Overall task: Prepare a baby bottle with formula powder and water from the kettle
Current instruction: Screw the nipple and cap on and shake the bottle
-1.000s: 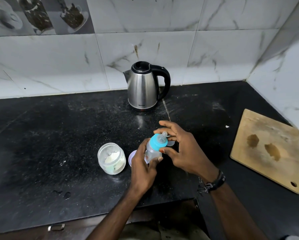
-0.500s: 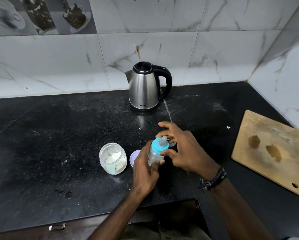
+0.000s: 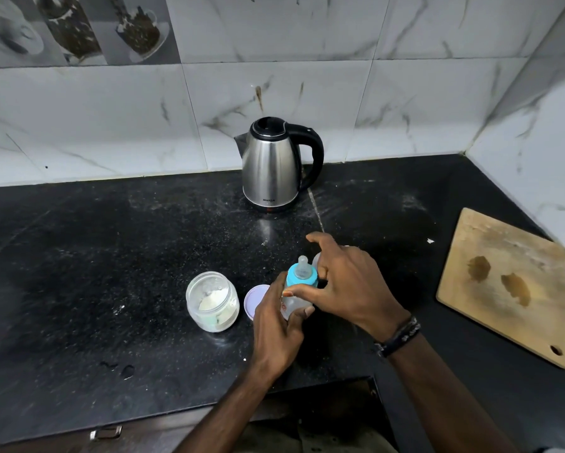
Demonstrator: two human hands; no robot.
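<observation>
Near the front edge of the black counter (image 3: 78, 256), the left hand (image 3: 276, 325) grips the baby bottle (image 3: 296, 297) upright while the right hand (image 3: 346, 286) pinches its blue collar (image 3: 302, 278). Just left stand the open powder jar (image 3: 213, 300) and its lid (image 3: 253, 302); the kettle (image 3: 274, 165) stands behind.

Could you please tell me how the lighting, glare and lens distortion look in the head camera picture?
Head view: the wide lens bows the wall tiles and counter edge; the steel kettle carries soft highlights and a faint reflection on the counter; the hands cast a dim shadow by the bottle; the top right corner is smeared and the frame edges darken.
</observation>
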